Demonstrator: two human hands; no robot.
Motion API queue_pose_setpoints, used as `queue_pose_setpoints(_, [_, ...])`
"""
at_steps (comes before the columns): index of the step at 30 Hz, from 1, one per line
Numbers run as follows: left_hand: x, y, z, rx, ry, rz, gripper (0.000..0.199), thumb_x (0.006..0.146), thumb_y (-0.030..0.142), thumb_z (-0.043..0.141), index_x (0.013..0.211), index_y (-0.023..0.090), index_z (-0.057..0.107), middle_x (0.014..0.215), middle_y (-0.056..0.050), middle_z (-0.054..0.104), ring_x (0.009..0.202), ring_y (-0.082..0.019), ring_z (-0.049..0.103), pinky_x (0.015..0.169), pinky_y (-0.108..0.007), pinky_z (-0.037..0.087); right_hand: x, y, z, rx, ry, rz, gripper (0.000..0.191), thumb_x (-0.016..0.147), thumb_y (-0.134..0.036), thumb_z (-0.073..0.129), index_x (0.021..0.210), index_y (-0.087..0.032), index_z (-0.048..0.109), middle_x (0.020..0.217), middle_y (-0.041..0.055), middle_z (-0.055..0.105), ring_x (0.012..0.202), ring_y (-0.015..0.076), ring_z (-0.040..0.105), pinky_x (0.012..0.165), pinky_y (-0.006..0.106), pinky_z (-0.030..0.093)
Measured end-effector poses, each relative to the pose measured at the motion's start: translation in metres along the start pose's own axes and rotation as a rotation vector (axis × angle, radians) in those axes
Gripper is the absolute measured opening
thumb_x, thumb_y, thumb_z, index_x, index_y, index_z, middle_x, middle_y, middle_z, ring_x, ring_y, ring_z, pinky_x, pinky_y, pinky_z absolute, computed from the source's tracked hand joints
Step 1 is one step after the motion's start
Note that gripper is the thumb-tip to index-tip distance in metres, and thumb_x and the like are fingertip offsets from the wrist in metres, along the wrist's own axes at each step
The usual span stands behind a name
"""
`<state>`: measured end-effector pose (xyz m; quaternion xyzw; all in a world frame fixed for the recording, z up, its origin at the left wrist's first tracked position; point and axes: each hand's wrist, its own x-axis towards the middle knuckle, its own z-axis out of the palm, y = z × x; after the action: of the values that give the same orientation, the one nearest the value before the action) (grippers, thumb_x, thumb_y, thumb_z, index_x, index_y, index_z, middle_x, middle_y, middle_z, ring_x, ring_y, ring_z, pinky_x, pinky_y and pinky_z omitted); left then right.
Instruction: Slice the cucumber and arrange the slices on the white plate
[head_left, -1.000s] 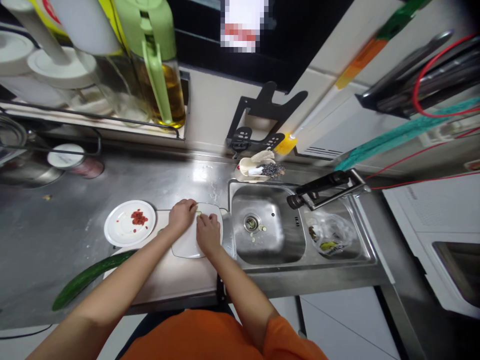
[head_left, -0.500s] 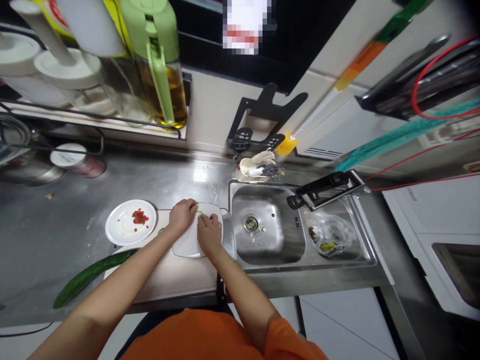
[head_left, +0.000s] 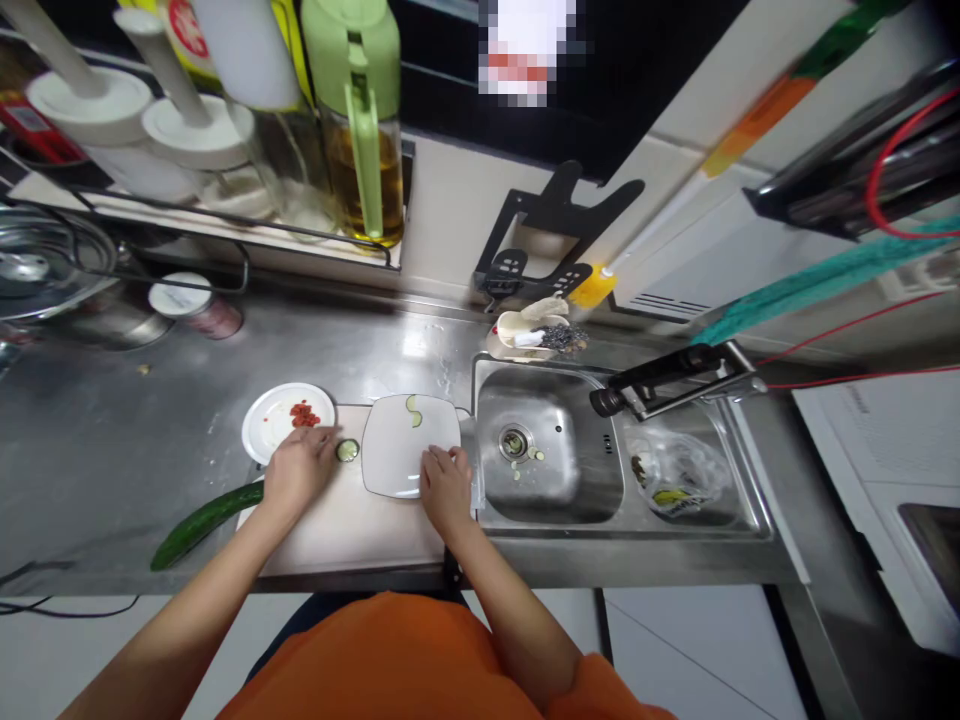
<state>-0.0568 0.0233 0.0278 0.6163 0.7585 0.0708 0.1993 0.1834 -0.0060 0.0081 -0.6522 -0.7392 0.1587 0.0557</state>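
On counter, cucumber aslant, pointing toward left hand; grip unclear, right hand likewise.

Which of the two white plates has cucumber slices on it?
The squarish plate, by the right hand, with thin cucumber slices near its far edge. The round plate holds small red pieces instead.

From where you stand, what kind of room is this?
It looks like a kitchen: there's a metal sink with a black tap, an oil bottle and a big cucumber.
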Motion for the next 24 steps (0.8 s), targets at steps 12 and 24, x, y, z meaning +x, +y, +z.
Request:
queue_pose_setpoints(12, [-0.018, 0.011, 0.021, 0.106, -0.136, -0.064, 0.037, 0.089, 0.035, 0.036, 0.114, 0.024, 0.062, 0.114, -0.009, 0.06, 0.084, -0.021, 0.06, 0.064, -0.028, 0.04, -0.017, -0.01, 0.008, 0.007, 0.039, -0.057, 0.018, 0.089, -0.021, 0.048, 0.096, -0.023, 0.064, 0.117, 0.007, 0.059, 0.104, 0.0258, 0.04, 0.078, 0.037, 0.038])
queue_pose_setpoints(24, [-0.017, 0.006, 0.018, -0.072, -0.043, -0.047, 0.024, 0.082, 0.033, 0.045, 0.091, 0.021, 0.064, 0.093, -0.006, 0.066, 0.078, -0.019, 0.059, 0.065, -0.026, 0.04, -0.02, -0.016, 0.002, 0.061, 0.002, -0.038, 0.019, 0.088, -0.02, 0.049, 0.096, -0.023, 0.065, 0.116, 0.0065, 0.06, 0.105, 0.0261, 0.04, 0.075, 0.036, 0.037])
